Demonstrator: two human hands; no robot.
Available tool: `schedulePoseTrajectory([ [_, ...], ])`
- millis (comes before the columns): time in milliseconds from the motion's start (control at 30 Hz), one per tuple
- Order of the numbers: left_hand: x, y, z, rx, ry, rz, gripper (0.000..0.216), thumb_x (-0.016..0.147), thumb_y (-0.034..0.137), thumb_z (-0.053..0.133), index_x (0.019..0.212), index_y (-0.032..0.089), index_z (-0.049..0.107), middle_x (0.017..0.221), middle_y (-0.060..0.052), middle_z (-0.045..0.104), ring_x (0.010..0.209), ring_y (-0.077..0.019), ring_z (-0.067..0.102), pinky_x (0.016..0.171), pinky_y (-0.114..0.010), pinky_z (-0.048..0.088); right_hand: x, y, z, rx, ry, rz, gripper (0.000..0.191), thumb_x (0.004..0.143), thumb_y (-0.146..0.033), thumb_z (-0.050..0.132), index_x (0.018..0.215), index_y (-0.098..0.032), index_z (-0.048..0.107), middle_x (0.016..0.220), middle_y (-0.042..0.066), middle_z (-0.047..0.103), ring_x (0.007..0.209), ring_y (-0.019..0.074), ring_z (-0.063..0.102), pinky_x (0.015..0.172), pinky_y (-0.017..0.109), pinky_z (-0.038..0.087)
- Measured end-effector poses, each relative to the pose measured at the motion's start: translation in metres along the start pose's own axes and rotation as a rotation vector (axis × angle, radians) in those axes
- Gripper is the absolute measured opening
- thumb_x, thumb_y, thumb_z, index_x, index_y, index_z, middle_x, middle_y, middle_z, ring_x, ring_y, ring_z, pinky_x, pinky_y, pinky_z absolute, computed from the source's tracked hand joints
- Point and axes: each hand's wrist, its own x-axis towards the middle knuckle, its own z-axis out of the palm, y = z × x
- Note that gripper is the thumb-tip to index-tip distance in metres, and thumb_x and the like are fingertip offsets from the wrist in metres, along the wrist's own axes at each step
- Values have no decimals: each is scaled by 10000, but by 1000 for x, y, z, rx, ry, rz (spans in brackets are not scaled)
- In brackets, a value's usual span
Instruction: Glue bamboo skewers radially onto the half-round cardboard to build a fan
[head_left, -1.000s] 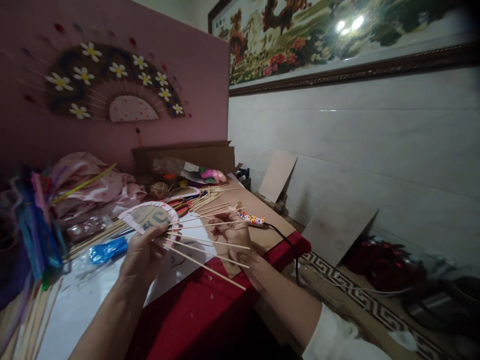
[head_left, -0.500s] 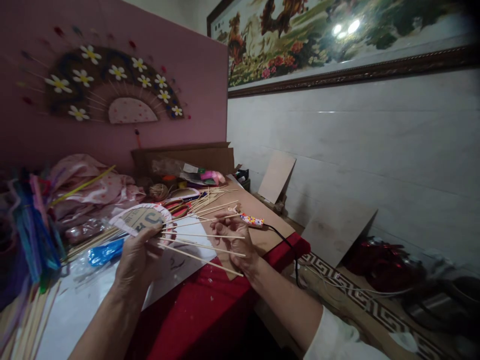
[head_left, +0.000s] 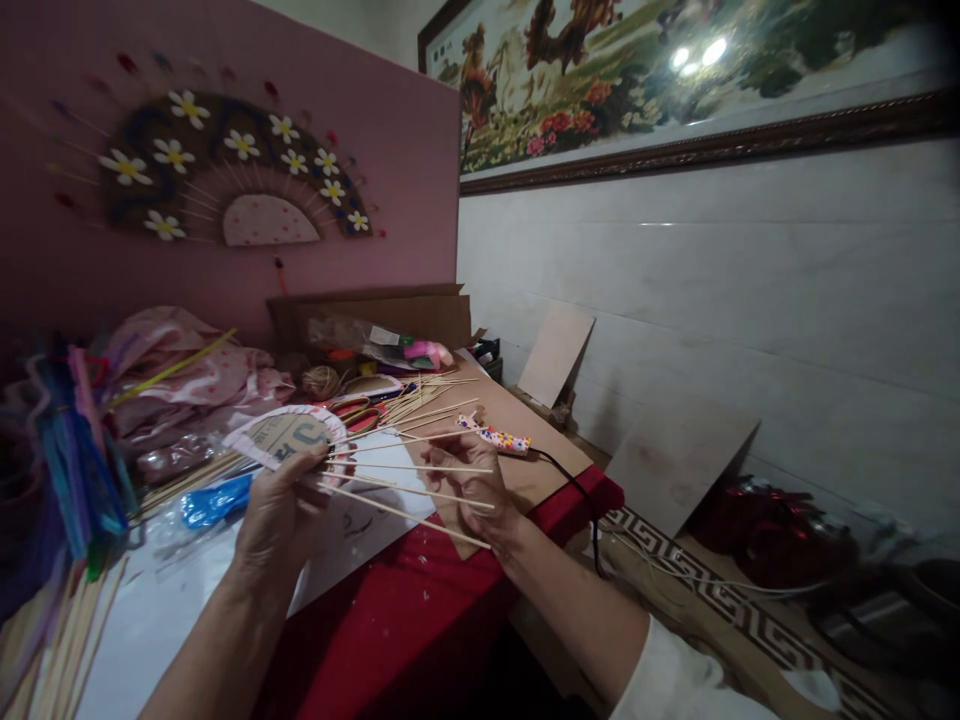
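Red-covered table (head_left: 360,630) — above it, half-round card (head_left: 277,440) is pinched by left hand (head_left: 281,508), shifted slightly leftward within a second; sticks (head_left: 420,522) stay fanned rightward, layout judged unaltered. Right hand (head_left: 480,487) curled among them — grip cannot be told.

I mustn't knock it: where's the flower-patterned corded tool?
In the head view, the flower-patterned tool lies just right of centre on the brown board, beyond the right hand.

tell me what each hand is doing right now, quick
Left hand: closed, holding the half-round cardboard piece.
Right hand: fingers curled among the thin sticks; whether it grips one, cannot tell.
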Motion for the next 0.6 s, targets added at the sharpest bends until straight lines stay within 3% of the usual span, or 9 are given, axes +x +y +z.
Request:
schedulePoseTrajectory([
  [267, 5, 0, -3, 4, 53, 43, 127, 610, -7, 570, 673, 103, 586, 574, -15, 605, 506, -122, 588, 500, -235, 533, 0, 8, -6, -19, -34, 48, 176, 644, -184, 729, 801, -154, 657, 685, 13, 644, 513, 82, 548, 440, 188, 416],
  [467, 4, 5, -4, -42, 32, 99, 151, 605, -13, 579, 697, 106, 592, 682, -24, 626, 605, -122, 602, 561, -245, 544, -3, 9, 2, -39, -46, 135, 177, 617, -195, 749, 758, -137, 659, 622, -1, 616, 471, 62, 510, 424, 176, 377],
  [600, 1, 9, -3, -45, 6, 129, 185, 595, -33, 593, 703, 118, 587, 682, -3, 611, 603, -102, 585, 551, -218, 535, -1, -2, 5, -18, -41, 73, 154, 684, -221, 702, 815, -156, 656, 687, 11, 632, 539, 74, 540, 475, 182, 420],
])
